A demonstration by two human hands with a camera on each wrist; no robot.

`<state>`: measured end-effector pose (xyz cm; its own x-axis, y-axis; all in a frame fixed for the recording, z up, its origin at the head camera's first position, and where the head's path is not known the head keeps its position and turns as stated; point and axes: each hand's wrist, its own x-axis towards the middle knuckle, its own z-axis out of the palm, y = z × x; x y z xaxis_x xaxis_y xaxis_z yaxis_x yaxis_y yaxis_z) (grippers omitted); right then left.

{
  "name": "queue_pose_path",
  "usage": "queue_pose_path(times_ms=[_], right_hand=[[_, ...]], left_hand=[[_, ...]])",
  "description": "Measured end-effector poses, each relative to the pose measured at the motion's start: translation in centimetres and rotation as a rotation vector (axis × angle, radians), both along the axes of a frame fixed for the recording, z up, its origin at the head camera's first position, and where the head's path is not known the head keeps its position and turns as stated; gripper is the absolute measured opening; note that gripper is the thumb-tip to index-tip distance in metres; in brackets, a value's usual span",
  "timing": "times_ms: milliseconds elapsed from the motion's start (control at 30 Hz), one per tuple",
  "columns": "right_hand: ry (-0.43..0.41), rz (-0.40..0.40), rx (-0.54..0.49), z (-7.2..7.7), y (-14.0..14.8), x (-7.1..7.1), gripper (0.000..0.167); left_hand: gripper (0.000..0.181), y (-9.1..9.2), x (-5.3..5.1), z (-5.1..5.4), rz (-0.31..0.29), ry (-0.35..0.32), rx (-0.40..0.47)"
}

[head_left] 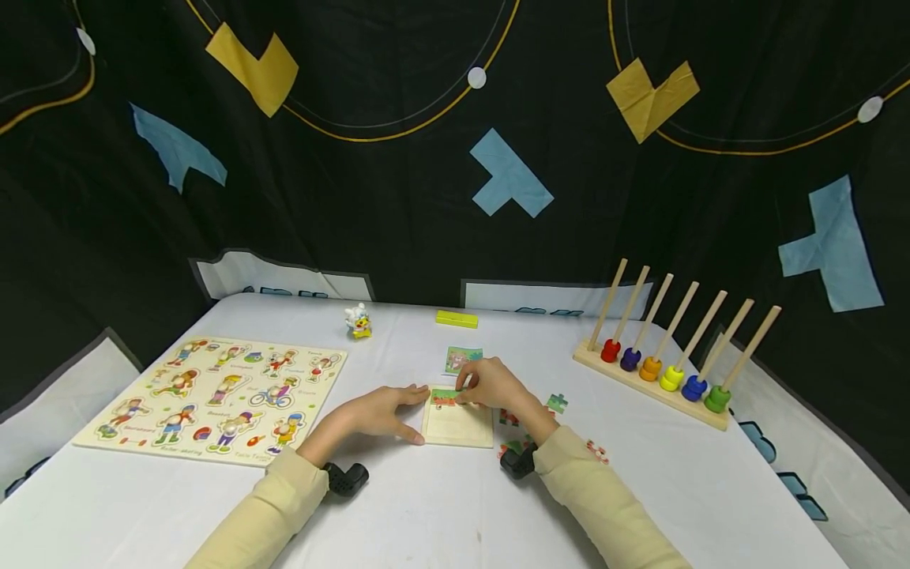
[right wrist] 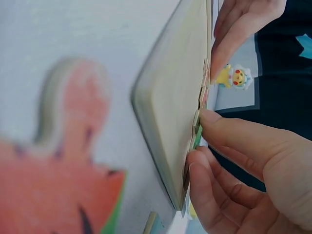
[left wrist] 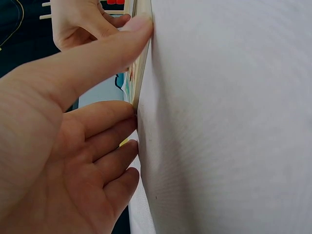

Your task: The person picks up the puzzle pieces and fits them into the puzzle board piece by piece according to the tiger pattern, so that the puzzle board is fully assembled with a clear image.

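Note:
A small wooden puzzle tray [head_left: 458, 429] lies flat on the white table. Along its far side sit red and green jigsaw pieces [head_left: 443, 397]. My left hand [head_left: 384, 412] rests at the tray's left edge, thumb and fingers extended, fingertips touching its side. Over the far right part of the tray, my right hand [head_left: 494, 386] pinches a puzzle piece [right wrist: 197, 134] with a green face between thumb and fingers. In the right wrist view this piece is against the tray, beside another fitted piece. A loose watermelon-patterned piece [right wrist: 58, 190] looms close and blurred there.
Loose pieces, one of them green [head_left: 558, 403], lie right of the tray. Behind it is a picture card [head_left: 455, 360]. A yellow bar [head_left: 456, 319] and a small figurine [head_left: 359, 321] stand farther back. A sports peg puzzle [head_left: 213, 395] lies left; a ring-and-peg rack [head_left: 654, 387] stands right.

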<state>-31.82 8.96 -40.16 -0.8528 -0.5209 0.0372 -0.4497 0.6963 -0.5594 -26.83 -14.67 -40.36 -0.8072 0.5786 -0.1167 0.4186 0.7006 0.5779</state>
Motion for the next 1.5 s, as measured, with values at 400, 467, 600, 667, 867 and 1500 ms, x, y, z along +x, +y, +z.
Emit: queue_pose_path(times_ms=[400, 467, 600, 667, 867, 1500], right_hand=[[-0.013, 0.020, -0.021, 0.0, 0.0, 0.1, 0.006], [-0.013, 0.049, -0.016, 0.2, 0.3, 0.1, 0.009], [0.003, 0.131, -0.013, 0.4, 1.3, 0.2, 0.018], [-0.003, 0.154, -0.029, 0.6, 1.9, 0.3, 0.021], [0.035, 0.176, -0.052, 1.5, 4.0, 0.9, 0.023], [0.024, -0.082, 0.060, 2.0, 12.8, 0.7, 0.026]], left_hand=[[0.084, 0.0, -0.2, -0.2, -0.001, 0.012, 0.001], [0.084, 0.0, -0.1, -0.2, 0.003, 0.011, -0.001], [0.084, 0.1, -0.1, -0.2, 0.015, 0.006, -0.006], [0.084, 0.1, 0.0, -0.2, 0.016, 0.007, -0.006], [0.084, 0.0, -0.1, -0.3, 0.010, 0.011, -0.001], [0.085, 0.1, -0.3, -0.2, 0.018, -0.008, 0.001]])
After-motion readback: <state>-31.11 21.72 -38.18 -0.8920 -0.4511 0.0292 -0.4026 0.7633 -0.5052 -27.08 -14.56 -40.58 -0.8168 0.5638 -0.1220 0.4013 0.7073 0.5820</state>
